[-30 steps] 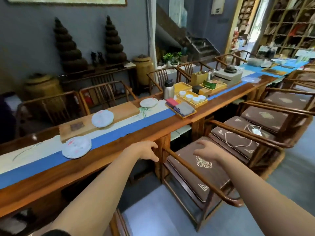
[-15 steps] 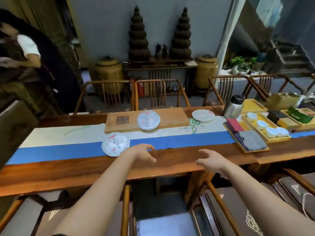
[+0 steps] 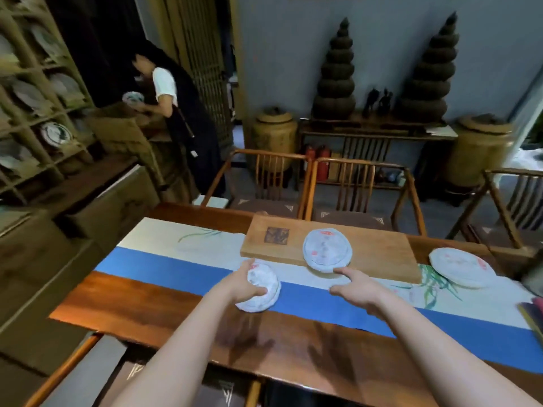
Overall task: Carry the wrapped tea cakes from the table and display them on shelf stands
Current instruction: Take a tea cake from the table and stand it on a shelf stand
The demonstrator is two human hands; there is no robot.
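Observation:
Three round tea cakes in white paper with red print lie on the long wooden table (image 3: 141, 312). My left hand (image 3: 245, 284) grips the nearest cake (image 3: 264, 284) on the blue and white runner, fingers over its far edge and thumb on its near side. A second cake (image 3: 326, 250) sits on a light wooden board (image 3: 379, 254). My right hand (image 3: 357, 286) reaches toward it with fingers stretched, fingertips at its near rim, holding nothing. The third cake (image 3: 461, 267) lies further right on the runner.
Wooden shelves (image 3: 35, 113) with displayed tea cakes stand at the left, where another person (image 3: 182, 113) bends over a box. Cardboard boxes (image 3: 111, 198) sit beside the table's left end. Armchairs (image 3: 361, 195) line the far side, and chair backs lie below my arms.
The view swung left along the table. My left hand reached forward and took hold of the nearest cake. My right hand stretched out to the cake on the board.

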